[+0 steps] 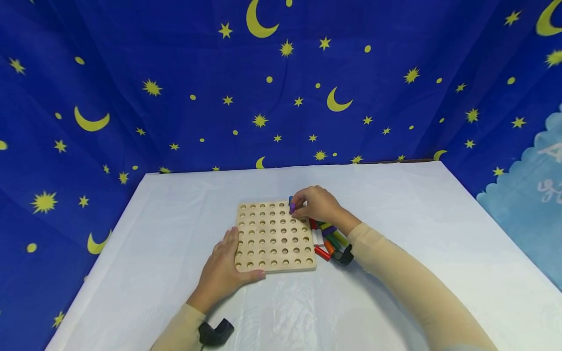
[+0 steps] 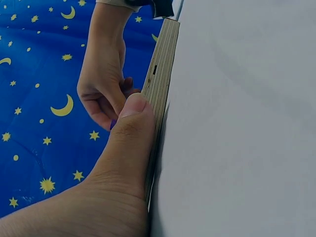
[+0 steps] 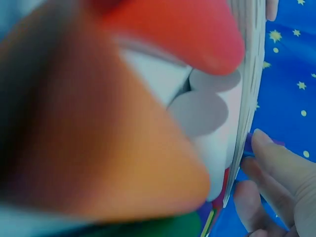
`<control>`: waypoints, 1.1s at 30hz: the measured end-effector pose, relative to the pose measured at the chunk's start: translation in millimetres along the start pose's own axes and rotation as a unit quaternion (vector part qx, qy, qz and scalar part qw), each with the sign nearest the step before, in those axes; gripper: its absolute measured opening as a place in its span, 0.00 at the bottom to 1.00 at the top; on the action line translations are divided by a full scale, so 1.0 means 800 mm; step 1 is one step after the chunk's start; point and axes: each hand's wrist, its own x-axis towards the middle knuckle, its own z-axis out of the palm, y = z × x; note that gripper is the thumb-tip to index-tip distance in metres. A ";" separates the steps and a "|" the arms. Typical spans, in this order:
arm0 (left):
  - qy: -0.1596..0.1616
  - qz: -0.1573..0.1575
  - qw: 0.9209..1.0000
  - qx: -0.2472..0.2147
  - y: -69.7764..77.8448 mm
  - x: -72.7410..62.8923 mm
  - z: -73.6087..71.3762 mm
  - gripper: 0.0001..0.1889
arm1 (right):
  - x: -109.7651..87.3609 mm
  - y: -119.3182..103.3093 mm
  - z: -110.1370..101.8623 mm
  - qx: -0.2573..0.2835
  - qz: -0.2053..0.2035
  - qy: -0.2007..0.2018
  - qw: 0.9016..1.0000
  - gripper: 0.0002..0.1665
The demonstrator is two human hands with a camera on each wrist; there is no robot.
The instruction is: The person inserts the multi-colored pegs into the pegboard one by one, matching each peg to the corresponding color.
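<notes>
A square wooden pegboard with rows of round holes lies flat on the table. Between thumb and fingers, my right hand pinches a purple peg over the board's far right corner. A blue peg shows beside those fingers at the far edge. My left hand rests around the near left corner, fingers along the left side and thumb along the front edge. In the left wrist view, that thumb lies against the board's layered side. The purple peg's lower end is hidden.
Loose pegs lie piled against the board's right side, among them a red peg, white pegs, an orange peg and green ones. A white cover lies over the table. Behind it hangs a blue cloth with moons and stars.
</notes>
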 end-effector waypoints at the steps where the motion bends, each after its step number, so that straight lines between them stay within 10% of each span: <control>1: -0.002 -0.001 1.000 0.000 0.000 0.000 0.000 0.74 | -0.002 0.001 -0.001 0.008 0.002 -0.002 1.000 0.11; 9: -0.001 -0.003 1.000 0.003 0.001 -0.001 0.001 0.74 | -0.019 0.018 -0.020 0.096 0.000 -0.006 0.995 0.12; 33: -0.004 0.000 1.000 0.005 0.001 0.002 0.003 0.74 | -0.083 0.083 -0.039 0.135 0.018 -0.049 0.989 0.08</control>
